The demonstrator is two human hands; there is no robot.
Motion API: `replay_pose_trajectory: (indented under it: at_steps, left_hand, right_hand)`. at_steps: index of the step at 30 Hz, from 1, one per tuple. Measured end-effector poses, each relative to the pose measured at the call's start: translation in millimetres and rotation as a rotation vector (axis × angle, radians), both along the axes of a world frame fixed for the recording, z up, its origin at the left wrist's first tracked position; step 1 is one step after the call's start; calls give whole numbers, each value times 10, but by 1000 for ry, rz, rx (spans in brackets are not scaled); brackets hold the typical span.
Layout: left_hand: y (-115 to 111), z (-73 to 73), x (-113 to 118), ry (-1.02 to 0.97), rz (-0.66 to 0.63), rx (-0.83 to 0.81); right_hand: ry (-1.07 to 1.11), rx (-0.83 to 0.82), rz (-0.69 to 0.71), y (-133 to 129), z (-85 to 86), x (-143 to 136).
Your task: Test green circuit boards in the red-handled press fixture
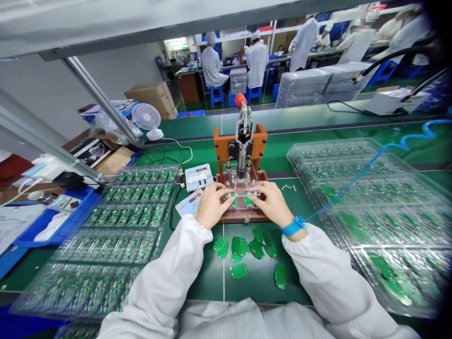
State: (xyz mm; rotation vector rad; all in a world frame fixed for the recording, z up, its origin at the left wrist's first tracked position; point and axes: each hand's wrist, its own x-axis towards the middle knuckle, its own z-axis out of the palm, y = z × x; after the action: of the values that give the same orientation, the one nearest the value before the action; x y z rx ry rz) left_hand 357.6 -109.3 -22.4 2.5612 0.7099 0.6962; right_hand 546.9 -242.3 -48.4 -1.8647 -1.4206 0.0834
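Note:
Both my hands rest on the clear plate of a small press jig [241, 165] with an orange frame and a red-knobbed lever [241, 101]. My left hand [211, 205] has its fingertips on a green circuit board [234, 201] at the plate's left. My right hand [271, 203], with a blue wrist strap [293, 226], presses at a green board [249, 201] on the plate's right. Several loose green boards [247, 252] lie on the green mat just in front of the jig, between my white sleeves.
Clear blister trays [134, 212] filled with green boards lie at the left; a stack of clear trays [381, 197] sits at the right under a blue coiled cord [370, 162]. Cards [198, 176], a small white fan [146, 117] and other people in white coats [256, 63] are behind.

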Motion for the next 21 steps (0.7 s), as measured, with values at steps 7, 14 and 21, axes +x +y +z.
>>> replay_pose_trajectory:
  at_steps: [7, 14, 21]
  left_hand:
    - [-46, -92, -9, -79, 40, -52]
    - [-54, -228, -32, -171, 30, -81]
    - [-267, -256, -191, -542, -11, 70]
  right_hand:
    - [50, 13, 25, 68, -19, 83]
    - [167, 146, -22, 8, 3, 10]
    - [294, 415, -145, 90, 524, 236]
